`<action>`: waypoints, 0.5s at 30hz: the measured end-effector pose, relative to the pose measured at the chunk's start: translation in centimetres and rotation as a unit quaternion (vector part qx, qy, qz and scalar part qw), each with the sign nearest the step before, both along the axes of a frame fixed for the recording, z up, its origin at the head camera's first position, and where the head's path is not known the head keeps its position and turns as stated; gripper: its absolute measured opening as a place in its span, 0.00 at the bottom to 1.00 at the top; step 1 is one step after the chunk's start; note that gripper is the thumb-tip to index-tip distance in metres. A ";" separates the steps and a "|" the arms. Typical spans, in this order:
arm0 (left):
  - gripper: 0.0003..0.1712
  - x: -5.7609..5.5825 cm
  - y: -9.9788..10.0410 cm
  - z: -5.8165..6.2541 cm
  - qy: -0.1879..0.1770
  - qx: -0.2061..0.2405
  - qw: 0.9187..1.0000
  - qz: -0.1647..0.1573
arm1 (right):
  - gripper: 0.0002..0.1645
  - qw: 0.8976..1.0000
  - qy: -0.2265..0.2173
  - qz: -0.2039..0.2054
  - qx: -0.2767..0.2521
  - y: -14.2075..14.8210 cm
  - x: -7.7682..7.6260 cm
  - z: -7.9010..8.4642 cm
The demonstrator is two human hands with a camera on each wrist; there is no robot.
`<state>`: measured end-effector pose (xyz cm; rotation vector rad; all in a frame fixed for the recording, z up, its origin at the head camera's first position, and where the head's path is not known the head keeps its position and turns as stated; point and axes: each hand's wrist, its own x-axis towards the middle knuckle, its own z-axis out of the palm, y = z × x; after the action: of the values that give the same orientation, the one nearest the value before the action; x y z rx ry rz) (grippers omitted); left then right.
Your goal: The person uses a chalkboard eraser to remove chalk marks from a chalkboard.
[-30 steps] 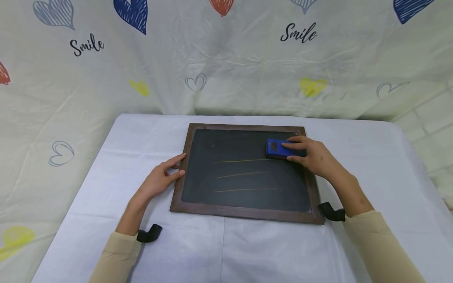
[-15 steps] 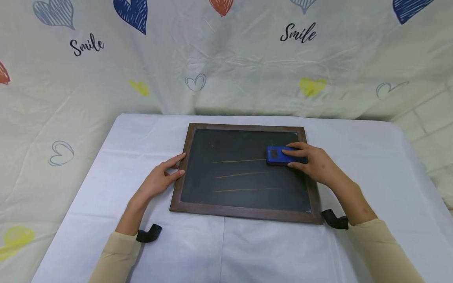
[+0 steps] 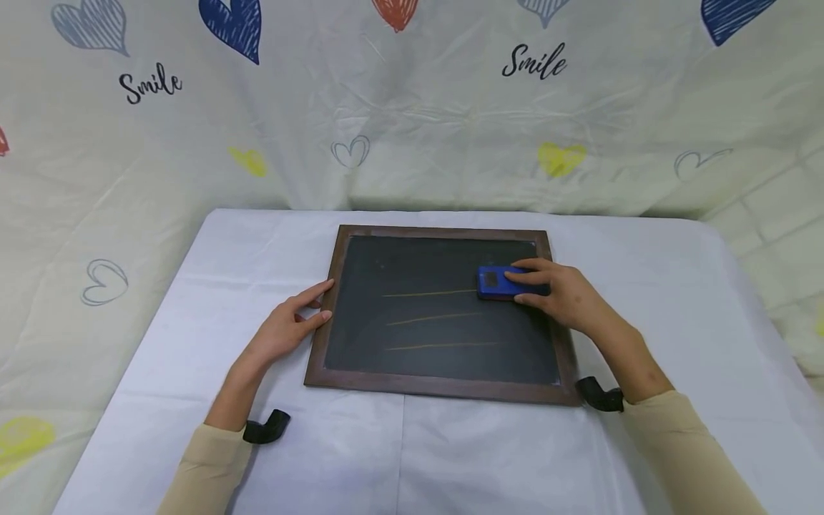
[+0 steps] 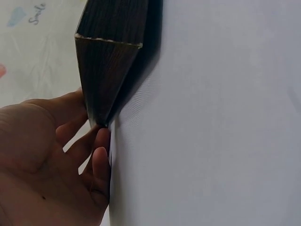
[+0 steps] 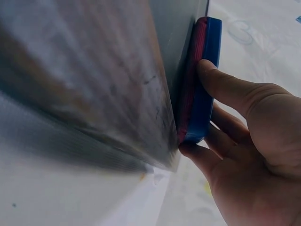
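**On the white-covered table: eraser held against a framed chalkboard**

The right hand (image 3: 566,299) grips a blue eraser (image 3: 497,283) flat on the chalkboard (image 3: 438,350) — at the right end of the topmost of three chalk lines (image 3: 438,318). The left hand (image 3: 286,327), fingers straight, rests against the board's left frame edge.

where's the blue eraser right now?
In the head view the blue eraser lies on the chalkboard, right of centre at the right end of the top chalk line, gripped by the right hand.
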<state>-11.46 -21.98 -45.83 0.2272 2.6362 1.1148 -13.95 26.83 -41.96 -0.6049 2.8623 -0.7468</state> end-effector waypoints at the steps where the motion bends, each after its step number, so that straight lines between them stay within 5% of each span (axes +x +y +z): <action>1: 0.36 0.0 0.0 0.0 0.000 -0.001 1.000 0.000 | 0.29 1.000 0.000 0.001 0.000 -0.1 -0.1 0.0; 15: 0.36 -0.3 0.0 -0.2 -0.008 -0.001 1.000 0.001 | 0.29 0.999 -0.015 0.030 0.000 -3.6 -1.4 0.2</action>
<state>-11.74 -22.03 -46.03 0.2136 2.6252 1.1092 -15.31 23.21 -41.74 -0.6705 2.8037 -0.7414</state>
